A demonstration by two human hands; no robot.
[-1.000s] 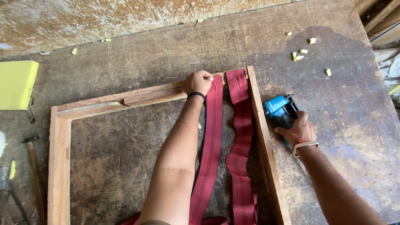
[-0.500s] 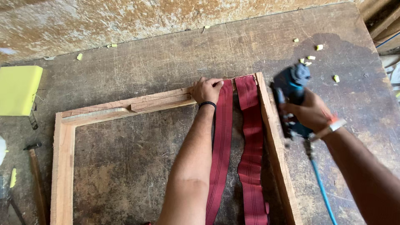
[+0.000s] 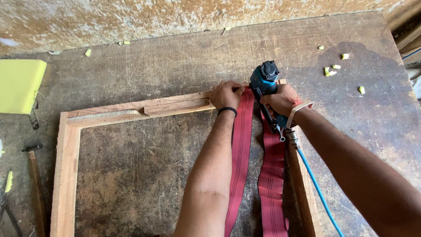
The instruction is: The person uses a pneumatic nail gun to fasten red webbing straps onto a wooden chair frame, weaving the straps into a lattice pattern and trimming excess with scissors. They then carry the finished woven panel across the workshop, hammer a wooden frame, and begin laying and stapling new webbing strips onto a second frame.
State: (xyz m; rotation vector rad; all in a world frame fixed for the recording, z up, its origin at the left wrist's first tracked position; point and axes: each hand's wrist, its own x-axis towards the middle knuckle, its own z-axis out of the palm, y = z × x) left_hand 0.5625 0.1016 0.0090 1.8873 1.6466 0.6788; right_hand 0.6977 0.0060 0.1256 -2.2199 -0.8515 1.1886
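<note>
A bare wooden frame (image 3: pixel 66 166) lies flat on a worn workbench (image 3: pixel 175 57). Two dark red webbing straps (image 3: pixel 240 145) run from its top rail toward me. My left hand (image 3: pixel 226 94) presses the end of the left strap onto the top rail. My right hand (image 3: pixel 280 100) grips a blue and black pneumatic stapler (image 3: pixel 264 79), held nose down on the rail right beside my left hand. A blue air hose (image 3: pixel 318 193) trails from the stapler's handle along my right forearm. The second strap (image 3: pixel 272 184) lies partly under my right hand.
A yellow foam block (image 3: pixel 19 85) sits at the bench's left edge. A hammer (image 3: pixel 33 175) lies at the lower left. Small yellow foam scraps (image 3: pixel 337 68) are scattered at the upper right. A rough plaster wall (image 3: pixel 175 17) backs the bench.
My right hand picked the stapler up off the bench at the right and brought it left onto the top rail, beside my left hand. The left hand stayed on the strap.
</note>
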